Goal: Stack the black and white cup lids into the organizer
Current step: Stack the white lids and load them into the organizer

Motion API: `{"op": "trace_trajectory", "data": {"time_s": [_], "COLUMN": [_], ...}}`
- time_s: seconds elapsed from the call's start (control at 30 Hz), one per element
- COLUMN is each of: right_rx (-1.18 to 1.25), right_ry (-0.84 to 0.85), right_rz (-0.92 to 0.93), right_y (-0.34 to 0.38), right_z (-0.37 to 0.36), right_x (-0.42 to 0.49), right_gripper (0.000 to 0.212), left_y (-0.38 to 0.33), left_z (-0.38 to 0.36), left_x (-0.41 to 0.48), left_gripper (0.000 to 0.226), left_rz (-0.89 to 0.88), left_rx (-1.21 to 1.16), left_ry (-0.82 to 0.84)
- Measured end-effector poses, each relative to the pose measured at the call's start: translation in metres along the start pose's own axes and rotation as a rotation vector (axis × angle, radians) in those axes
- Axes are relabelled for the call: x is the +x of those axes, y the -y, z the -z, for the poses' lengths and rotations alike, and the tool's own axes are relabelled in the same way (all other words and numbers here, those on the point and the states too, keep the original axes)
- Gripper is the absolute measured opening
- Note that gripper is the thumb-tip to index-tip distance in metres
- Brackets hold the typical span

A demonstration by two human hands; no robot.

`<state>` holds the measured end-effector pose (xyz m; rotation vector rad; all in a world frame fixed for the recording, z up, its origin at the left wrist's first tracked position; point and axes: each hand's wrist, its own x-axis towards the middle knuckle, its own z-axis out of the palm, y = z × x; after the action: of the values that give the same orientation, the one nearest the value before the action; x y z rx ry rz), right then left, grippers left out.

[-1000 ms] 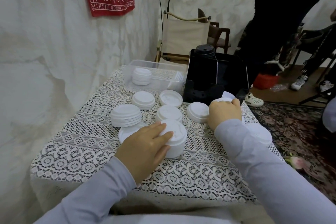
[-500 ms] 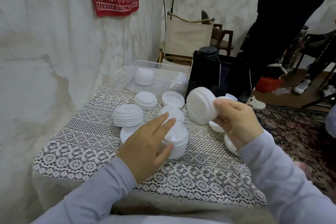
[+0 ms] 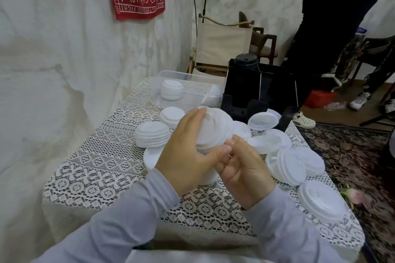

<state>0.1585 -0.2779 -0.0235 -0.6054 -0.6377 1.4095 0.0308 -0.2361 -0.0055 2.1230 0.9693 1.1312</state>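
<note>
The white lid stack, now lifted off the worktop, is gripped by the left hand. The right hand curls beneath, grip indeterminate. Loading into the black organizer likely follows.

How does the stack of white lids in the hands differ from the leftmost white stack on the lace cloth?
Pose: the held stack is raised and tilted; the leftmost stack lies flat on the lace cloth. State: the left hand and the right hand grip the held stack; nothing touches the leftmost stack. Both are white nested lids.
</note>
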Motion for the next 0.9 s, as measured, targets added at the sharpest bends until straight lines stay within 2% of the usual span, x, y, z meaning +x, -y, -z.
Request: {"op": "trace_trajectory", "data": {"time_s": [0.2, 0.3, 0.4, 0.5, 0.53, 0.6, 0.73, 0.83, 0.9], "right_rx": [-0.092, -0.132, -0.265, -0.381, -0.397, -0.374, -0.158, -0.011, -0.059], "right_ry": [0.077, 0.029, -0.068, -0.023, -0.009, -0.030, -0.176, -0.217, -0.215], "right_rz": [-0.105, -0.211, -0.255, -0.241, -0.235, -0.222, -0.164, -0.150, -0.112], "right_y": [0.014, 0.027, 0.040, 0.045, 0.044, 0.043, 0.035, 0.026, 0.025], "right_z": [0.006, 0.002, 0.000, -0.002, -0.002, -0.002, -0.002, -0.002, -0.002], "right_x": [-0.003, -0.001, 0.009, 0.017, 0.019, 0.021, 0.023, 0.021, 0.018], "right_gripper": [0.051, 0.059, 0.039, 0.021, 0.021, 0.031, 0.043, 0.054, 0.042], "left_y": [0.005, 0.008, 0.007, 0.009, 0.010, 0.017, 0.031, 0.036, 0.039], "left_z": [0.019, 0.027, 0.033, 0.036, 0.036, 0.037, 0.031, 0.023, 0.022], "left_x": [0.010, 0.010, 0.009, 0.011, 0.012, 0.014, 0.015, 0.013, 0.012], "left_gripper": [0.067, 0.067, 0.076, 0.085, 0.085, 0.083, 0.051, 0.037, 0.034], "left_rz": [-0.114, -0.203, -0.268, -0.344, -0.369, -0.410, -0.558, -0.625, -0.658], "left_rx": [-0.027, -0.044, -0.042, 0.014, 0.042, 0.133, 0.353, 0.466, 0.490], "left_ry": [0.131, 0.187, 0.356, 0.478, 0.491, 0.449, 0.150, -0.011, -0.052]}}
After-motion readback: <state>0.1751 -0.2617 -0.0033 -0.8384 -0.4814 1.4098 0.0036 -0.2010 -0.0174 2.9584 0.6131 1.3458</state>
